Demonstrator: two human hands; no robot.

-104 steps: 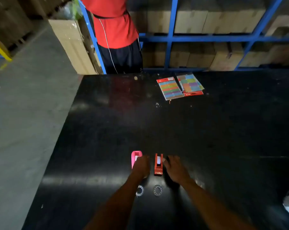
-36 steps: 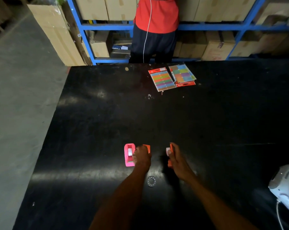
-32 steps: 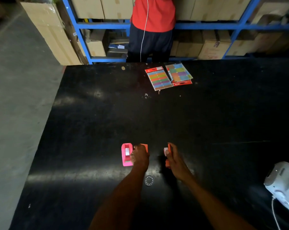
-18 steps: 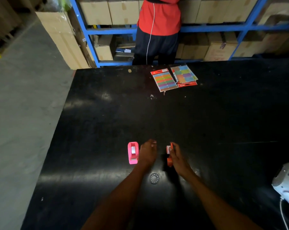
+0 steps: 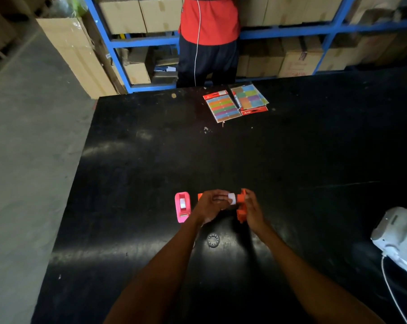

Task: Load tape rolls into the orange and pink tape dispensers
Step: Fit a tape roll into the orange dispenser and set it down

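Now, quick pass, label by label.
Table: black table fills most of the frame, grey floor along the left edge.
Right hand: right hand just right of frame centre, fingers closed round the orange dispenser, which is lifted off the table and tilted.
Left hand: left hand just left of it, fingers curled, fingertips pinching a small white piece at the dispenser's top end; cannot tell if that is a tape roll or its core.
Orange bit: small orange part shows at the left hand's outer edge; cannot tell if it is held or lies on the table.
Pink dispenser: pink dispenser flat on the table, just left of the left hand, not touched, white roll visible in its well.
Loose ring: dark ring-shaped roll on the table below the hands, between the two forearms, apart from both dispensers.
Far edge: two packs of coloured sticky tabs side by side, upper centre of the frame.
Lower right: white device with a white cable at the right frame edge.
Background: person in a red top standing at blue shelving loaded with cardboard boxes, top of the frame.
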